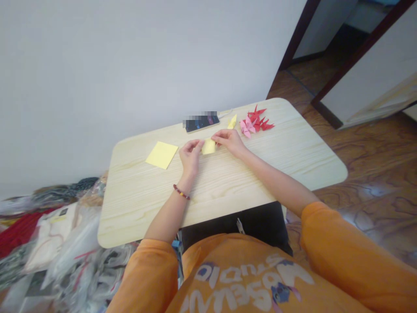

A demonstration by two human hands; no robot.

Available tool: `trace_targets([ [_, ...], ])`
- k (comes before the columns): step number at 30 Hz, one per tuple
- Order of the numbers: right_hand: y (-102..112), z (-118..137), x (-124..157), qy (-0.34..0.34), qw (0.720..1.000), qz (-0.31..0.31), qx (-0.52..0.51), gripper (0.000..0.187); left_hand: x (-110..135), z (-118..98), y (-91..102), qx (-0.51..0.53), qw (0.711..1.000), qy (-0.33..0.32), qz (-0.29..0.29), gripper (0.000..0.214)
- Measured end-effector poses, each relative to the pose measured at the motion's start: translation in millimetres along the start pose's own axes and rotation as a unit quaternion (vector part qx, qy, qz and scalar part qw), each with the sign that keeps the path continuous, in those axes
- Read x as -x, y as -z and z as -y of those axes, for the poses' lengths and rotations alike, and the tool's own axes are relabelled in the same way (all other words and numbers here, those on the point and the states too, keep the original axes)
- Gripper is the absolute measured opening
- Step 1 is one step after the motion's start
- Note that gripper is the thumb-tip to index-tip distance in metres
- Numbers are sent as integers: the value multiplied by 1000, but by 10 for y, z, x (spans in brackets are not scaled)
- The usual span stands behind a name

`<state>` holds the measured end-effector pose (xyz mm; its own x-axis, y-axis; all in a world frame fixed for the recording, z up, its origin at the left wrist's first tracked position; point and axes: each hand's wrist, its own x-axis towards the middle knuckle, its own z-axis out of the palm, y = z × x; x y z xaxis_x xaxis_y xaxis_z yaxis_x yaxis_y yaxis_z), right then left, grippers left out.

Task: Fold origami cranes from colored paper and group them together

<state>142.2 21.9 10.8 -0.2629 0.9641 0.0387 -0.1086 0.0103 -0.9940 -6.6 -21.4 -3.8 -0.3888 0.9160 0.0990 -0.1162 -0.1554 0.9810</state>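
Observation:
Between my two hands is a small folded square of yellow paper, just above or on the tabletop. My left hand pinches its left edge, with a beaded bracelet on that wrist. On the other side, my right hand pinches the upper right corner. To the left lies a stack or sheet of yellow square paper. Beyond my right hand sits a yellow folded paper piece. Next to it are a pink paper crane and red paper cranes, partly overlapping.
A phone with a cable lies at the back of the pale wooden table, close to the wall. Bagged clothes and fabric are piled on the floor at left. A doorway opens at the right.

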Motion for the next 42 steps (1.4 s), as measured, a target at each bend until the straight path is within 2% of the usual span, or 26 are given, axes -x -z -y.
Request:
trace_targets([
  [5,38,20,-2,-47,999,14,-17,35,21,-7,-37,40,998,44,-23,26],
  [11,65,15,-10,-99,992,-56,-45,30,33,-45,-45,69,995,67,-29,28],
  [14,42,39,-1,-85,992,-69,-68,28,30,-47,-42,76,994,66,-44,27],
  [20,-66,53,38,-47,997,-33,-54,41,51,-42,-83,88,992,75,-49,28],
  [24,-57,25,3,-21,998,-25,-51,44,64,-42,-106,108,989,94,-45,28],
  [31,-113,-5,21,-34,998,-29,-32,46,73,-7,-141,110,987,93,-73,29],
  [34,-156,-25,41,-22,1000,-18,5,44,74,2,-150,122,984,90,-90,28],
  [36,-157,-20,42,8,997,-22,69,43,72,2,-150,128,982,95,-97,29],
  [39,-129,22,35,66,978,-32,195,43,64,2,-138,119,983,105,-92,29],
  [42,-106,60,40,82,959,-26,269,44,47,13,-122,118,984,109,-77,29],
])
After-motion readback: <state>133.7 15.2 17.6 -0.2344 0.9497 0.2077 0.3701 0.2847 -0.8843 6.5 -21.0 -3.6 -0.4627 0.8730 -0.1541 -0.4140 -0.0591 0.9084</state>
